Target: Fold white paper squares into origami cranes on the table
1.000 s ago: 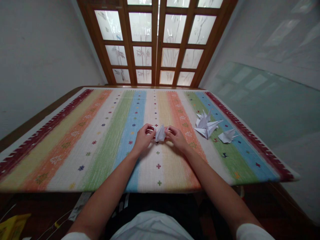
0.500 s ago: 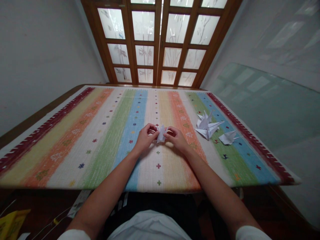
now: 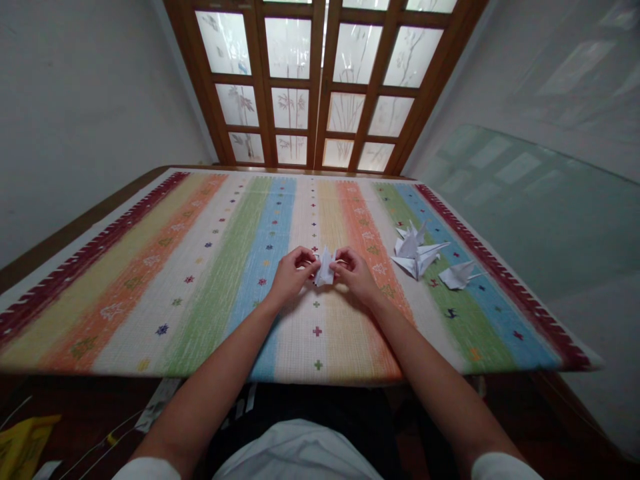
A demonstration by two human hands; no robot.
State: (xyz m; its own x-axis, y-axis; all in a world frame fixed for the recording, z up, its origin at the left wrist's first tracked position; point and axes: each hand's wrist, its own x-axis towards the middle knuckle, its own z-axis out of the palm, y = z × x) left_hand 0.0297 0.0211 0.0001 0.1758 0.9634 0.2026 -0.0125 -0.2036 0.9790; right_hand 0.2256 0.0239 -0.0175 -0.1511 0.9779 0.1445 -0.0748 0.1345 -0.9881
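I'm pinching a folded piece of white paper (image 3: 325, 268) between my left hand (image 3: 290, 277) and right hand (image 3: 356, 277) over a striped woven cloth (image 3: 210, 313), with white origami cranes (image 3: 415, 257) lying off to my right.

You have matt white paper (image 3: 325, 267) between your fingers, a rough woven cloth rug (image 3: 210, 313) beneath it, and ahead a varnished wooden door frame (image 3: 240, 79) set with smooth frosted glass panes (image 3: 287, 53).

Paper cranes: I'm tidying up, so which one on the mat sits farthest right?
The small one, lying alone, apart from the overlapping pile to its left.
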